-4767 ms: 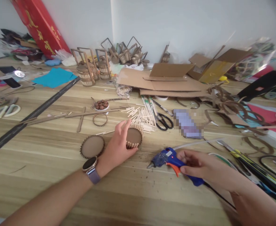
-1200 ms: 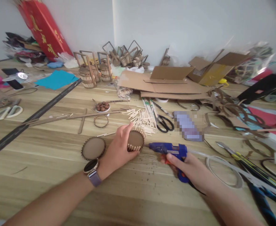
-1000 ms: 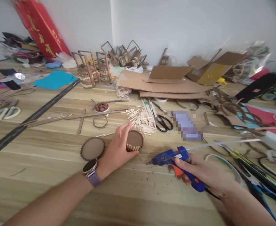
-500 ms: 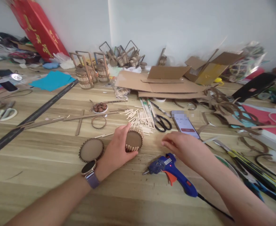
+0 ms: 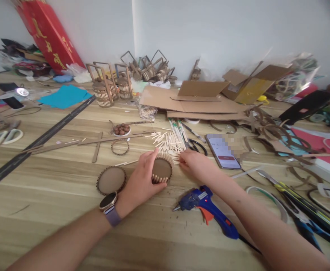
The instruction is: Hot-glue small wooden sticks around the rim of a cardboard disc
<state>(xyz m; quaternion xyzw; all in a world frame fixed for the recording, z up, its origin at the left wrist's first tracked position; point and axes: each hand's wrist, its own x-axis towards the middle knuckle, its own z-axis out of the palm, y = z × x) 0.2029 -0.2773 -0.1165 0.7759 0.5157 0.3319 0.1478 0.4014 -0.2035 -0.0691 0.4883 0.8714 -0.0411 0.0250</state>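
My left hand [image 5: 142,173], with a watch on the wrist, curls around a round brown cardboard base [image 5: 163,170] ringed with short upright wooden sticks. Thumb and fingers grip opposite sides of it. My right hand [image 5: 194,162] is at the near right edge of a pile of short pale sticks [image 5: 169,142], its fingers bent together; the fingertips are partly hidden, so what they hold does not show. To the left lies another cardboard disc [image 5: 111,180] with a dark notched rim. A blue glue gun [image 5: 194,199] with an orange trigger rests below my right hand.
Scissors [image 5: 198,146] and a phone [image 5: 223,152] lie beyond my right hand. A dish of brown beads [image 5: 121,130] and a small ring [image 5: 120,147] are farther left. Cardboard sheets [image 5: 193,103] and finished small baskets [image 5: 102,94] stand at the back. Pliers [image 5: 297,210] lie at right.
My right hand has moved forward and left from above the glue gun to the stick pile. My left hand keeps its grip on the round base. The view has shifted slightly.
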